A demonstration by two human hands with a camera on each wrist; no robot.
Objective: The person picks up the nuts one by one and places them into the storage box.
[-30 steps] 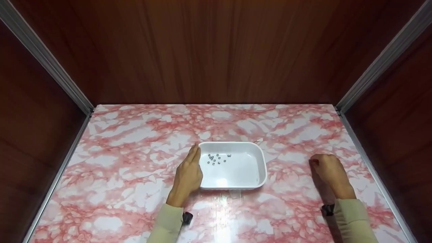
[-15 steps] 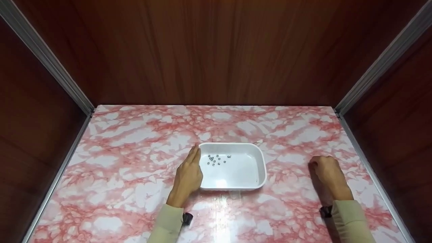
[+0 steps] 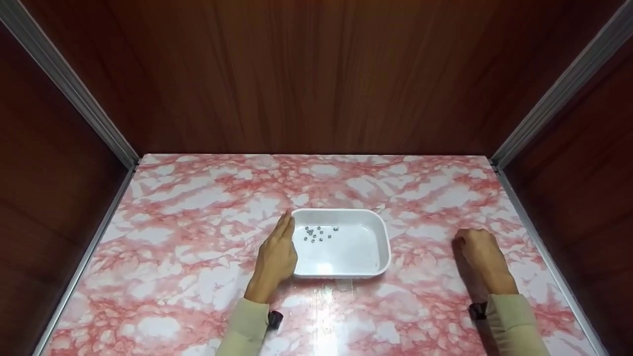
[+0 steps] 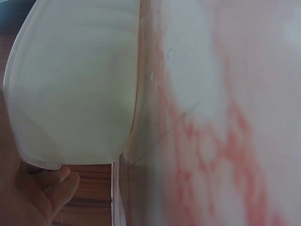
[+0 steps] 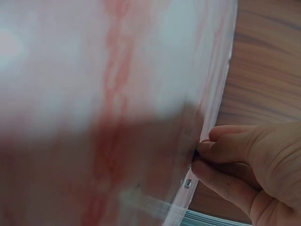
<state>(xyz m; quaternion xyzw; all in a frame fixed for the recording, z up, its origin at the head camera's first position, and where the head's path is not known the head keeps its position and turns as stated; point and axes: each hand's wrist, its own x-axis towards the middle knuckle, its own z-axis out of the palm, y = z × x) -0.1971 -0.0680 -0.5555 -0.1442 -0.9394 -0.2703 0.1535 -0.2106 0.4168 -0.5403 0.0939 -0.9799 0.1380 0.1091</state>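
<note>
A white rectangular tray [image 3: 382,242] stands on the table, with several small metal nuts [image 3: 314,236] scattered in its left half. My left hand [image 3: 276,257] lies along the tray's left side, fingers extended against the rim. The left wrist view shows the fingers [image 4: 59,183] at the outer wall of the tray [image 4: 75,89]. Well to the right of the tray, my right hand [image 3: 483,249] is low at the tabletop with curled fingers. In the right wrist view, its thumb and fingers pinch a small dark piece, mostly hidden. A small metal nut [image 5: 188,183] lies beside those fingertips.
The tabletop [image 3: 198,296] has a red-and-white marbled, glossy surface. Dark wood-grain panels [image 3: 316,79] rise at the back and both sides, with grey metal strips [image 3: 559,86] along their corners. A black wrist band [image 3: 478,310] shows at the right sleeve.
Both hands and the tray keep practically the same places. The right forearm has shifted very slightly to the left since a second ago.
</note>
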